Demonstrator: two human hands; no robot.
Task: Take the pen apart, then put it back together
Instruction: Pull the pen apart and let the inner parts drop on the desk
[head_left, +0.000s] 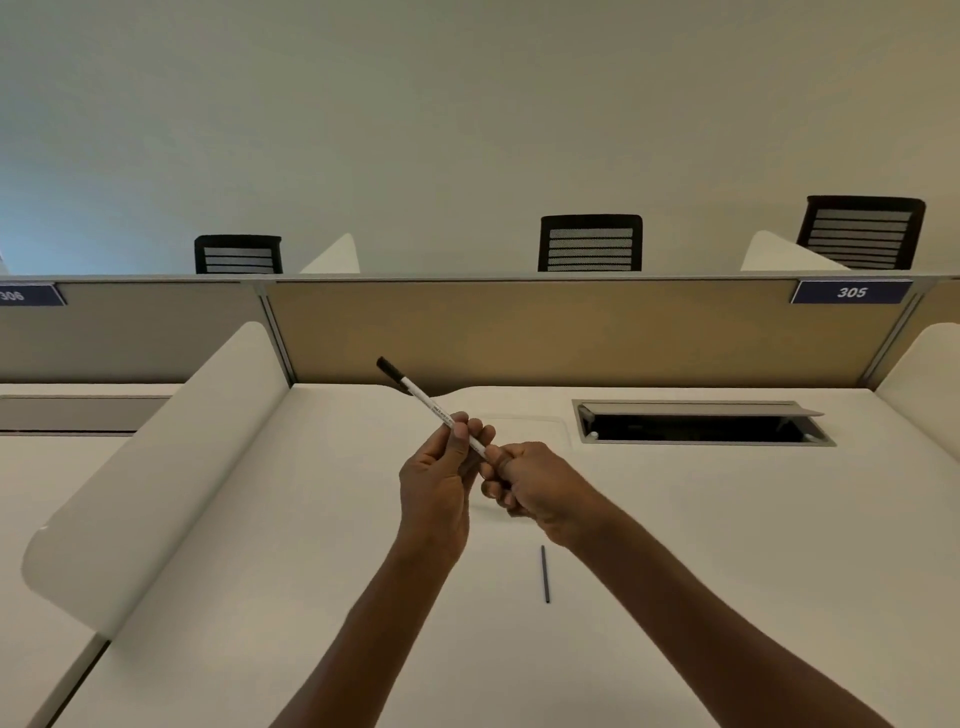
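A big white surface (675, 571) fills the low part of the view, with a tan wall (519, 332) standing along its far edge. A blue sign (852, 292) on the wall reads 305. White side boards stand at each side, and the left board (156, 467) is the larger in view. Behind the wall you can see the tops of 3 black chairs (590, 243). A long open slot (701, 423) with a raised lid sits in the surface, far right of the hands. Both hands are held up over the middle of the surface, close together and nearly touching. The left hand (436, 483) pinches the white pen (431, 408) between thumb and fingers near its low end. The pen tilts up and to the left, and its black cap (389, 368) points at the wall. The right hand (530, 483) is curled tight on the near end of the pen, and that end is hidden inside its fingers. A thin dark refill (545, 574) lies flat on the surface by itself, just below the hands and between the 2 arms.
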